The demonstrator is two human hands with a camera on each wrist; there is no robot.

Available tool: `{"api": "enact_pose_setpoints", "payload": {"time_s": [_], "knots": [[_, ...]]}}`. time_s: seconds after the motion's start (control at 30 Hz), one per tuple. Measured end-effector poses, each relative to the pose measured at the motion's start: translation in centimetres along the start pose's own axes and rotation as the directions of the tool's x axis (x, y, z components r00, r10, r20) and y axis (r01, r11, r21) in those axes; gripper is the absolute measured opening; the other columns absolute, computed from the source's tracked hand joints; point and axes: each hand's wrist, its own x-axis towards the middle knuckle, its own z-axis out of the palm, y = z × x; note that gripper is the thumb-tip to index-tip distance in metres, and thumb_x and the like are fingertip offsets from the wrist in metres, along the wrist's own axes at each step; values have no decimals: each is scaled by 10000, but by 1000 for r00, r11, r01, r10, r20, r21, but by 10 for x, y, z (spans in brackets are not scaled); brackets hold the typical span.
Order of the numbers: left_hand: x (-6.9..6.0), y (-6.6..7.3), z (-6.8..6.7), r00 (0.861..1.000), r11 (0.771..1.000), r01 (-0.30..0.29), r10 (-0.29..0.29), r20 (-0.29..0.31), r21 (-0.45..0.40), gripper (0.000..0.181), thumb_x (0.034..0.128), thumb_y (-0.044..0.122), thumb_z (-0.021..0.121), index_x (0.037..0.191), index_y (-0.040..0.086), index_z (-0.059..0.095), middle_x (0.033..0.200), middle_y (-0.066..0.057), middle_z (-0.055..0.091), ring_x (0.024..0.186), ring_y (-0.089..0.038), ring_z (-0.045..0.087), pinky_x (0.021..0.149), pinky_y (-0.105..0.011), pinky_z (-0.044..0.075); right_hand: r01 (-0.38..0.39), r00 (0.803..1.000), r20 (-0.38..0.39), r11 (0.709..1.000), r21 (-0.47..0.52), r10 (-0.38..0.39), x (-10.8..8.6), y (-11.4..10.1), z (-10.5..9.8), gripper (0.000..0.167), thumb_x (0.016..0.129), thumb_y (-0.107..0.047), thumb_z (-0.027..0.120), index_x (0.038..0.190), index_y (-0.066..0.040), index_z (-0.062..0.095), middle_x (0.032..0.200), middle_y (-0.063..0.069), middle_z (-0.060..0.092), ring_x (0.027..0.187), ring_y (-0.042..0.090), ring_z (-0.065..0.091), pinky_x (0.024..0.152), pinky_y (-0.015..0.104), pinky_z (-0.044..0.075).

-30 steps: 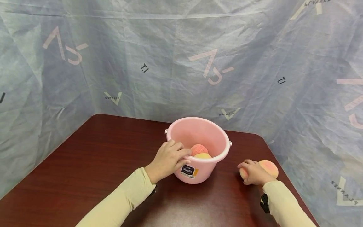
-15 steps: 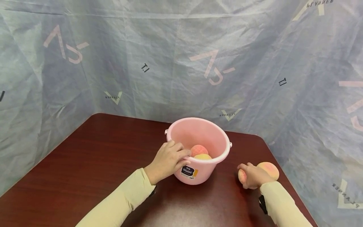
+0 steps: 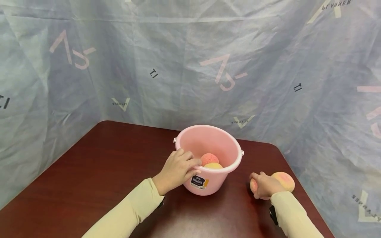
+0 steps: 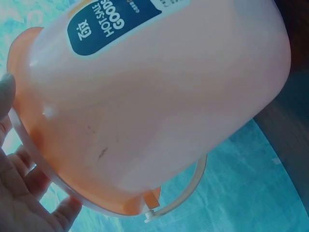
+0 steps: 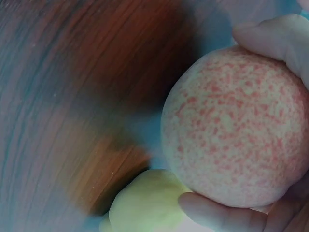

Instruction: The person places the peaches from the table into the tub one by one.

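A pink bucket stands tilted toward the near side, with a red fruit and a yellow one inside. The left hand grips its near-left rim, thumb outside; the left wrist view shows that hand at the rim beside the bucket wall. To the right, the right hand holds a red-speckled peach, mostly covered by the hand. Up close, the right wrist view shows the peach between thumb and fingers. Another peach, yellow and pink, lies just behind that hand.
A dark red-brown table carries everything. Grey-blue cloth with printed letters hangs behind it and along both sides. The bucket's white handle hangs on its far side in the left wrist view. The second peach is near the table's right edge.
The right hand has closed further over the speckled peach and turned slightly, shifting a little toward the near side. The left hand and bucket keep their places.
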Motion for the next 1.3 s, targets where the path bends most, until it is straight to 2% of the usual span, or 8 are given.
{"api": "enact_pose_setpoints", "payload": {"time_s": [0.23,0.43,0.63,0.77,0.9,1.0,1.07,1.3], "knots": [[0,-2,-1,1000,1000,-24,24,-17,2,226,814,409,684,917,208,695,809,21,547,713,-159,432,658,-311,401,29,999,-35,1000,4,-29,1,4,2,632,589,-128,790,1175,-87,557,1005,200,519,627,223,498,522,357,423],[-4,-7,-3,998,998,-52,51,-29,-44,205,840,381,688,929,197,706,802,7,526,719,-164,436,654,-299,402,37,999,-38,999,10,-36,1,5,4,635,585,-146,783,1177,-101,558,988,171,510,630,221,494,526,363,421],[-10,-11,-1,989,992,-119,114,-93,-42,354,959,458,482,946,193,716,795,6,534,708,-172,448,641,-292,406,51,997,-59,998,29,-49,-1,7,13,642,574,-163,777,1178,-108,566,982,151,516,635,210,487,548,368,428],[-8,-15,-1,982,986,-161,156,-108,-40,435,980,479,398,949,182,714,787,1,534,698,-171,456,630,-286,407,51,997,-60,997,52,-48,-3,11,14,629,579,-159,771,1171,-108,565,983,150,519,654,205,487,542,356,426],[-4,-19,-6,983,983,-167,160,-91,-81,319,931,436,545,940,175,729,776,-5,541,694,-168,464,636,-283,415,58,996,-71,995,76,-52,-1,15,10,623,592,-152,756,1180,-95,560,998,155,521,675,211,484,544,358,426],[-2,-21,-11,988,982,-153,148,-50,-112,207,829,356,715,922,173,737,775,-2,544,699,-165,468,649,-278,418,48,997,-63,996,74,-43,-1,17,7,634,593,-157,746,1194,-90,555,1016,159,522,688,214,480,555,365,427],[-2,-21,-13,991,983,-136,135,-19,-123,209,763,310,782,913,172,739,776,2,539,707,-164,462,656,-276,416,44,998,-58,997,67,-40,-2,17,6,640,593,-164,746,1198,-90,554,1017,159,523,684,214,480,555,367,428],[-3,-16,-12,999,988,-37,42,35,-148,238,736,282,815,921,160,731,785,2,512,738,-175,424,680,-295,405,53,996,-81,996,72,-47,-2,17,5,613,598,-167,745,1175,-86,554,986,162,519,660,213,485,553,370,436]]}}
